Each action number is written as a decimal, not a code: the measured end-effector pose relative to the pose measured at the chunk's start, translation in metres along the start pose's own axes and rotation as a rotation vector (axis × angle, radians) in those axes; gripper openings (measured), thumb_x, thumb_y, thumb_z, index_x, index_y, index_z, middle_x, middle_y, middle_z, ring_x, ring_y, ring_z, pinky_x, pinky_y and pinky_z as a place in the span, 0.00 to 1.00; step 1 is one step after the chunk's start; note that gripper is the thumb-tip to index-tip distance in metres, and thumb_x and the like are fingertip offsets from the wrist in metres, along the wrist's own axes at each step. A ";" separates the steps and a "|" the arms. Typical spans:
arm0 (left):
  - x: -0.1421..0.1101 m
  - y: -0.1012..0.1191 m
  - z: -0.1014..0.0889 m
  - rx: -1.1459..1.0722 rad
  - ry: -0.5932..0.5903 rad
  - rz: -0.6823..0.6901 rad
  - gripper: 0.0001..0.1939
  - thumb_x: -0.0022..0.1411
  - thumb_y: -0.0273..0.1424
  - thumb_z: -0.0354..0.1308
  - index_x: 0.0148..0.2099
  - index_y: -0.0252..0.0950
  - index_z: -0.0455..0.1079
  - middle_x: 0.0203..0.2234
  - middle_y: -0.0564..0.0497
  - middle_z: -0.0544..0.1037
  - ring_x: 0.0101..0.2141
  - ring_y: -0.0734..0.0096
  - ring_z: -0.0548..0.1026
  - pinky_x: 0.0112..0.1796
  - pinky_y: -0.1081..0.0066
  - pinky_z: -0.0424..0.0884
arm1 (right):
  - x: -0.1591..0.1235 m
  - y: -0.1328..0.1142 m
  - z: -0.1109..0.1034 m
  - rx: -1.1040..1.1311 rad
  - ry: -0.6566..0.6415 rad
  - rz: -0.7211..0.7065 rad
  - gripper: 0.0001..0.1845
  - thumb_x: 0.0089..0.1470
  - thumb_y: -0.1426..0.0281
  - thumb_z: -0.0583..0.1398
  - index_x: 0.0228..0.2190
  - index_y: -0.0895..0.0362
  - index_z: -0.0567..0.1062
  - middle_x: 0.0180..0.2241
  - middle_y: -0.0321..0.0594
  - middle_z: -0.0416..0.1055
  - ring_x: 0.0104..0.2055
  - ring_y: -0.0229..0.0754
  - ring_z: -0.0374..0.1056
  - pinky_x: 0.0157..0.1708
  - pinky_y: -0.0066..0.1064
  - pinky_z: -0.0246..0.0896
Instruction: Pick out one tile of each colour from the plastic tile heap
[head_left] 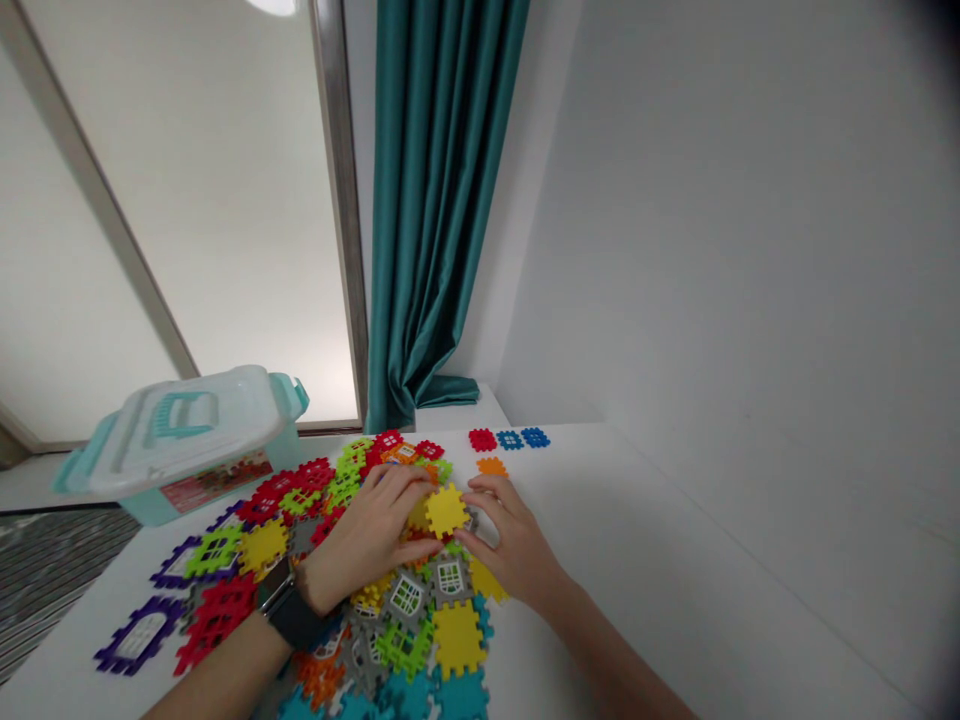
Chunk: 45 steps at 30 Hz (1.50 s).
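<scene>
A yellow interlocking plastic tile [447,511] with a toothed edge is between my hands, above a heap of similar tiles. My right hand [514,540] curls its thumb and fingers at the tile's right edge. From the other side, my left hand [382,515], with a dark watch [291,603] on its wrist, grips a second yellow tile [418,514] partly behind the first. Whether the two tiles are joined I cannot tell. Below them lie grey window tiles [406,595], a yellow tile [459,640] and a lime green frame tile [405,648].
A lidded storage box [210,410] stands at the back left of the white table [592,480]. Red [482,440] and blue tiles [535,438] lie in a row at the far edge, with an orange tile [492,466] nearer. Behind hangs a green curtain [442,200].
</scene>
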<state>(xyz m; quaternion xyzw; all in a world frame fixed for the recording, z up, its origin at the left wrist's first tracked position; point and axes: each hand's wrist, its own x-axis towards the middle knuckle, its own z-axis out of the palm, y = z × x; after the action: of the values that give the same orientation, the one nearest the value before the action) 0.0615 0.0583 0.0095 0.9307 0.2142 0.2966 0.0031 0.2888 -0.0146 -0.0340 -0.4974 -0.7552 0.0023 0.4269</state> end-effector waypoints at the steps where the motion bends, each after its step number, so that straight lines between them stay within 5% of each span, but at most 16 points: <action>1: 0.000 -0.001 -0.001 -0.002 -0.009 0.004 0.24 0.59 0.37 0.70 0.55 0.38 0.68 0.50 0.45 0.75 0.50 0.54 0.72 0.53 0.54 0.68 | 0.000 0.002 -0.001 -0.016 -0.002 -0.013 0.17 0.58 0.72 0.64 0.49 0.52 0.73 0.52 0.49 0.69 0.54 0.52 0.69 0.52 0.48 0.71; 8: -0.001 -0.019 -0.005 0.009 -0.043 0.080 0.13 0.63 0.31 0.65 0.50 0.41 0.72 0.52 0.45 0.74 0.52 0.55 0.72 0.54 0.53 0.68 | 0.005 0.005 -0.011 -0.109 -0.118 -0.097 0.18 0.61 0.72 0.61 0.53 0.50 0.73 0.50 0.47 0.71 0.51 0.51 0.70 0.52 0.48 0.72; 14: 0.000 -0.011 -0.010 0.013 -0.190 0.119 0.32 0.59 0.34 0.70 0.63 0.45 0.65 0.60 0.44 0.68 0.58 0.50 0.68 0.57 0.49 0.67 | 0.009 -0.004 -0.015 -0.129 -0.244 -0.105 0.17 0.62 0.74 0.61 0.52 0.52 0.73 0.48 0.46 0.72 0.50 0.49 0.71 0.51 0.45 0.71; 18: 0.002 -0.004 -0.013 0.028 -0.249 0.108 0.35 0.56 0.29 0.72 0.63 0.45 0.65 0.62 0.44 0.67 0.60 0.48 0.66 0.57 0.47 0.67 | 0.009 -0.007 -0.015 -0.128 -0.303 -0.100 0.17 0.61 0.75 0.61 0.52 0.53 0.73 0.49 0.47 0.72 0.51 0.50 0.70 0.51 0.46 0.71; 32: 0.000 -0.007 -0.007 -0.026 -0.128 0.050 0.24 0.57 0.31 0.70 0.54 0.40 0.68 0.56 0.44 0.72 0.54 0.52 0.71 0.55 0.52 0.69 | 0.008 -0.005 -0.017 -0.019 -0.217 -0.061 0.17 0.66 0.73 0.55 0.54 0.52 0.71 0.52 0.47 0.72 0.55 0.48 0.69 0.56 0.45 0.69; 45: 0.000 0.002 -0.002 -0.019 0.005 0.023 0.24 0.56 0.31 0.70 0.52 0.38 0.66 0.51 0.43 0.74 0.53 0.51 0.71 0.53 0.53 0.69 | 0.003 -0.008 -0.009 -0.037 -0.114 -0.017 0.32 0.53 0.72 0.66 0.58 0.54 0.65 0.55 0.51 0.68 0.58 0.54 0.66 0.58 0.50 0.66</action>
<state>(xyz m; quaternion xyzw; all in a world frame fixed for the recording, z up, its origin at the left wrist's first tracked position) 0.0612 0.0562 0.0109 0.9323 0.2006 0.3008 0.0079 0.2880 -0.0202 -0.0230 -0.4981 -0.7823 0.0130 0.3739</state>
